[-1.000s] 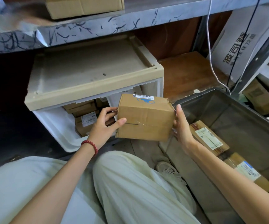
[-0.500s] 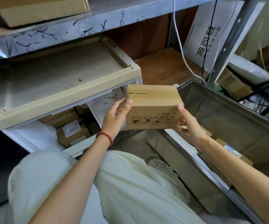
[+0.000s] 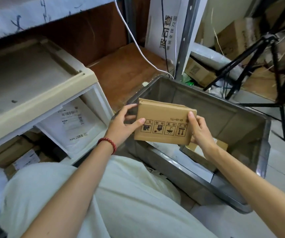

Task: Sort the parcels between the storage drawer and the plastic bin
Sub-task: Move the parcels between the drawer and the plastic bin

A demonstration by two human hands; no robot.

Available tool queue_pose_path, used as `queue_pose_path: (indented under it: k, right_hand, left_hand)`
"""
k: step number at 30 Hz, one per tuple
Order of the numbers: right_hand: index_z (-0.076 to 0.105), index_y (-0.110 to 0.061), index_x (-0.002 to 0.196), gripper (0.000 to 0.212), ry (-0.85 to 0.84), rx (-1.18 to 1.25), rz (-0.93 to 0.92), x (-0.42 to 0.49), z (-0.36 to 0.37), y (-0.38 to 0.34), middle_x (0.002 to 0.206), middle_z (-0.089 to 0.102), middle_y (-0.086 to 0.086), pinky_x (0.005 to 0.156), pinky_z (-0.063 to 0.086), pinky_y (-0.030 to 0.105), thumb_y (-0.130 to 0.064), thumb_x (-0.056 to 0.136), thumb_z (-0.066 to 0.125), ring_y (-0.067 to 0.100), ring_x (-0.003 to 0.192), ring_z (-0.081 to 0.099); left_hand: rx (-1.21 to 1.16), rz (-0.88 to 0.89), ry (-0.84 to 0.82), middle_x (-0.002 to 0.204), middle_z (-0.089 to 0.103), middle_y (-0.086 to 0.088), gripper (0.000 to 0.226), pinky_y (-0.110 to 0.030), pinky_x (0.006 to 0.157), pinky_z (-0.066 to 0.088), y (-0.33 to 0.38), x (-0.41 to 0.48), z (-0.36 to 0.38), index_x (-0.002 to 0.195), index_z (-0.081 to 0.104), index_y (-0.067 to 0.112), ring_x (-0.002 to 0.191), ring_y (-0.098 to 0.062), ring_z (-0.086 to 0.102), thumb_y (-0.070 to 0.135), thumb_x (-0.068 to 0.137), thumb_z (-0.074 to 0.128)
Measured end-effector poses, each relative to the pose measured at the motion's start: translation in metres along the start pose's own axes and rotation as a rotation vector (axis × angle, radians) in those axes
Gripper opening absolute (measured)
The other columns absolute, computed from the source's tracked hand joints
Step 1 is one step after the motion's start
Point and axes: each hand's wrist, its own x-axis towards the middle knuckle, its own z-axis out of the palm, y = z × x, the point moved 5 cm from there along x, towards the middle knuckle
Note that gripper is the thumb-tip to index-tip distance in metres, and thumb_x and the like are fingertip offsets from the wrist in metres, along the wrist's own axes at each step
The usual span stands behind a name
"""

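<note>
The person is holding a small brown cardboard parcel (image 3: 164, 125) in both hands, above the near left part of a grey rectangular plastic bin (image 3: 224, 109). The parcel is hanging in the air, clear of the bin's floor, and is tilting slightly down to the right. Its front face is showing a row of four black handling symbols, printed upside down from this view.

The left hand (image 3: 121, 126), with a red bead bracelet (image 3: 108, 143) on its wrist, is gripping the parcel's left end: the thumb is lying on the printed face and the fingers are curling round the left edge. The right hand (image 3: 199, 133) is gripping the right end, thumb pressing on the front face near the upper corner, fingers wrapping behind and under.

Inside the bin, just below the right hand, another brown cardboard parcel (image 3: 222, 146) is partly showing.

To the left, the beige-topped white plastic storage drawer (image 3: 35, 103) is standing open, with several brown cardboard parcels (image 3: 9, 152) lying in it and a white labelled mailer bag (image 3: 69, 124) leaning at its right side.

Behind the bin, a white cable (image 3: 138, 48) is hanging down, and a black tripod (image 3: 266, 57) is standing to the right. The person's pale trousers (image 3: 121, 194) are filling the foreground.
</note>
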Motion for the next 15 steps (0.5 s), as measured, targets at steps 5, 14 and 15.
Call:
queue_pose_path:
  k: [5,14,15]
  right_hand:
    - [0.038,-0.029,0.135,0.045,0.053,-0.035,-0.016,0.002,-0.015,0.019,0.105,0.062,-0.009,0.066,0.051,0.024,-0.052,0.096,0.040,0.002,0.094,0.061]
    - [0.032,-0.023,0.127,0.053,0.255,0.135,0.147,0.014,-0.060,0.065,0.124,0.062,0.001,0.089,0.053,0.029,-0.045,0.088,0.061,0.011,0.108,0.061]
    - [0.032,-0.023,0.125,0.050,0.285,0.152,0.156,0.016,-0.067,0.070,0.120,0.063,-0.002,0.077,0.054,0.020,-0.043,0.089,0.061,0.006,0.103,0.062]
  left_hand:
    - [0.099,-0.002,-0.070,0.125,0.058,0.006,0.053,-0.054,0.092,0.051,0.005,0.016,0.019,0.137,0.034,0.041,0.118,-0.017,0.054,0.037,0.091,0.059]
    - [0.252,-0.071,-0.207,0.126,0.061,0.003,0.055,-0.042,0.094,0.051,0.012,0.058,0.092,0.134,0.037,0.027,0.105,-0.013,0.057,0.042,0.088,0.063]
    - [0.242,-0.069,-0.221,0.126,0.060,0.003,0.052,-0.039,0.094,0.050,0.014,0.066,0.105,0.131,0.039,0.025,0.103,-0.011,0.056,0.040,0.088,0.064]
